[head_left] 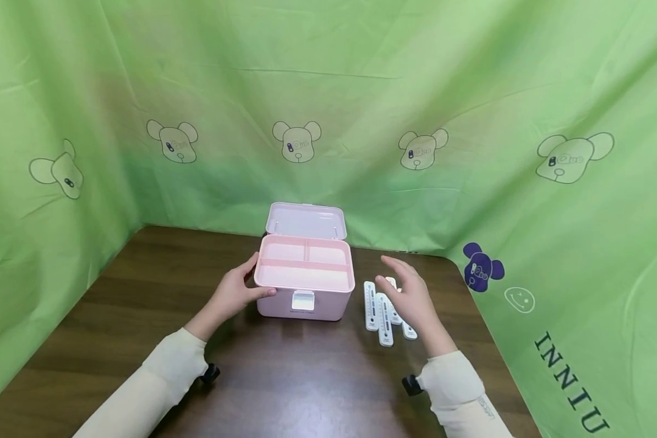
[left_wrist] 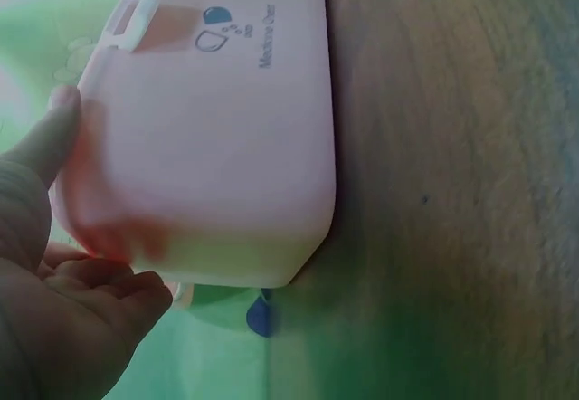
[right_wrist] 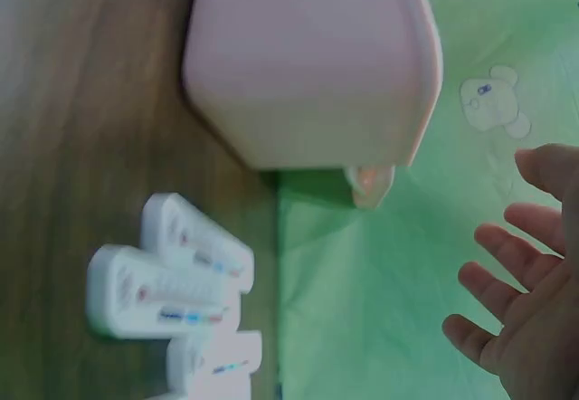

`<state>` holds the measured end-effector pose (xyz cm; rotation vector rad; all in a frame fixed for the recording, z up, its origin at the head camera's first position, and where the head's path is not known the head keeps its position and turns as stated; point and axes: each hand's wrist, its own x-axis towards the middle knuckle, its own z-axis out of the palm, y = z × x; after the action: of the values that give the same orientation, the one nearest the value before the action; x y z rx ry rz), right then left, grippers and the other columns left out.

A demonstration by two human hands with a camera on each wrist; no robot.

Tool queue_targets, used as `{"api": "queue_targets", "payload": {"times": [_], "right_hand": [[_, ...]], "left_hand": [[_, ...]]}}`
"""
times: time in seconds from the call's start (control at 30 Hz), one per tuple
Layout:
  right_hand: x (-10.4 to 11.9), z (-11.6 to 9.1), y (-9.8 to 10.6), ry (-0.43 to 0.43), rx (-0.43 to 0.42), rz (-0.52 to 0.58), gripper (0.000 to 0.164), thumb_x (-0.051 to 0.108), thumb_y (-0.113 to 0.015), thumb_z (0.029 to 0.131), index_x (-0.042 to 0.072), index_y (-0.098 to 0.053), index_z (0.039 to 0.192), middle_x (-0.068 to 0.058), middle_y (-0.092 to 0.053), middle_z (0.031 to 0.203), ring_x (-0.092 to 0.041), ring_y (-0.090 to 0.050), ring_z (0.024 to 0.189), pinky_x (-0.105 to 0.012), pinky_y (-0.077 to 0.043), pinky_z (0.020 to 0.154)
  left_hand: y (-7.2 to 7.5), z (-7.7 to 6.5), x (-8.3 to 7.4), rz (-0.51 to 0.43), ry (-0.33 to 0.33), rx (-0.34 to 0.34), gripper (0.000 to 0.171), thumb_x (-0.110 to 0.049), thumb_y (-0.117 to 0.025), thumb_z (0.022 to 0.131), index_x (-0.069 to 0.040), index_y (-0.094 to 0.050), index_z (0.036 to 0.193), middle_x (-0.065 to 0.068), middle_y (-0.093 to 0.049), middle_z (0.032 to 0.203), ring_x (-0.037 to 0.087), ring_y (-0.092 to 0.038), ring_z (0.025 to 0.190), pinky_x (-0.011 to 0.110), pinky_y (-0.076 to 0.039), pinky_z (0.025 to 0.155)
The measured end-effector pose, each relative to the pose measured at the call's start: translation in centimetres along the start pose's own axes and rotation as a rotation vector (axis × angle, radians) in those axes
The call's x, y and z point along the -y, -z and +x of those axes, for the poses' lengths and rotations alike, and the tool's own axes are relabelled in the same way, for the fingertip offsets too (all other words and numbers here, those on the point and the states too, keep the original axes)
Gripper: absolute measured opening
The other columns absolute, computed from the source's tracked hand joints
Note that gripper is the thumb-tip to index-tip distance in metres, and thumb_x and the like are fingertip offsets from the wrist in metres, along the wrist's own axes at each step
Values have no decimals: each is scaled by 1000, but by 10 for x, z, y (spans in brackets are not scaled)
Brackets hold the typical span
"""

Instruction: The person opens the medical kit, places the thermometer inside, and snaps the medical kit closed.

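A pink medicine chest [head_left: 274, 307] stands on the table with its lid [head_left: 306, 222] raised at the back. Its pink inner tray [head_left: 306, 278] is divided into three bare compartments. At the chest's left front corner my left hand [head_left: 236, 290] holds the rim, thumb over the front and fingers along the side; the left wrist view shows this hand [left_wrist: 86, 305] close up. Several white thermometers [head_left: 384, 319] lie in a loose, partly overlapping group right of the chest. Above them hovers my right hand [head_left: 413, 301], fingers spread and touching nothing; it partly hides some thermometers.
The dark wooden table [head_left: 186, 261] ends at a green curtain [head_left: 361, 182] printed with bear heads, which hangs behind and at both sides. In the right wrist view the thermometers [right_wrist: 167, 291] lie near the chest's side [right_wrist: 308, 74].
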<state>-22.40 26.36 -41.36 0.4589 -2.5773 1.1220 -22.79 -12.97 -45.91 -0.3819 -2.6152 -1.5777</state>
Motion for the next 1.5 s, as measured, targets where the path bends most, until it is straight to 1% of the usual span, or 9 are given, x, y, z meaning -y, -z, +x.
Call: {"api": "queue_targets", "payload": {"times": [0.2, 0.33, 0.5, 0.6, 0.7, 0.77, 0.9, 1.3, 1.5], "right_hand": [[-21, -23, 8, 25, -5, -63, 58, 18, -76, 93, 3, -56, 145, -19, -55, 148, -39, -47, 139, -58, -33, 116], [-32, -36, 12, 20, 9, -108, 64, 16, -79, 90, 1, -54, 146, -21, -54, 148, -42, -46, 138, -61, -32, 115], [-48, -52, 13, -31, 38, -143, 69, 14, -83, 85, 2, -54, 147, -22, -53, 149, -43, -45, 138, -61, -32, 115], [-56, -60, 13, -44, 39, -165, 72, 12, -86, 81, 2, -55, 146, -22, -54, 148, -45, -47, 137, -62, -33, 113], [-63, -66, 13, -59, 40, -229, 75, 16, -88, 79, 3, -56, 146, -20, -54, 149, -45, -47, 136, -65, -32, 110], [-67, -69, 12, -84, 45, -290, 77, 21, -88, 79, 5, -55, 147, -19, -54, 150, -46, -47, 136, -66, -32, 107], [-72, -75, 10, -180, 62, -366, 82, 28, -88, 79, 6, -52, 150, -20, -52, 152, -46, -45, 138, -65, -31, 105], [-80, -84, 4, -384, 88, -432, 87, 39, -88, 78, 0, -52, 147, -29, -53, 146, -49, -46, 135, -66, -32, 102], [-80, -84, 0, -419, 74, -460, 84, 44, -88, 76, -2, -59, 140, -26, -63, 135, -50, -54, 124, -65, -37, 93]], "left_hand": [[-8, -3, 3, -29, -7, -56, 104, -37, -90, 80, 0, -33, 158, 18, -37, 162, 35, -43, 145, 49, -41, 114], [-8, -5, 1, -64, 4, -59, 101, -37, -89, 80, -3, -35, 158, 17, -38, 161, 34, -43, 145, 47, -41, 114], [-4, -8, -3, -67, 34, -57, 99, -37, -89, 80, -5, -36, 158, 15, -39, 161, 34, -44, 145, 47, -42, 113], [-1, -8, -3, -63, 35, -47, 98, -36, -89, 81, -5, -37, 158, 15, -40, 160, 34, -44, 144, 47, -43, 112], [2, -8, -2, -67, 26, -46, 97, -36, -88, 81, -4, -38, 157, 16, -41, 159, 34, -45, 144, 48, -44, 112], [4, -9, -1, -69, 24, -50, 96, -35, -89, 81, -4, -39, 157, 16, -43, 158, 34, -45, 143, 48, -44, 111], [4, -9, 1, -72, 21, -47, 96, -37, -88, 81, -3, -40, 156, 17, -44, 157, 34, -46, 143, 48, -45, 110], [3, -10, -1, -57, 13, -50, 89, -33, -87, 83, -1, -44, 154, 17, -47, 155, 34, -48, 141, 47, -44, 111], [4, -12, -5, -24, 17, -57, 86, -33, -86, 84, -2, -46, 153, 18, -49, 153, 35, -49, 140, 47, -44, 111]]}}
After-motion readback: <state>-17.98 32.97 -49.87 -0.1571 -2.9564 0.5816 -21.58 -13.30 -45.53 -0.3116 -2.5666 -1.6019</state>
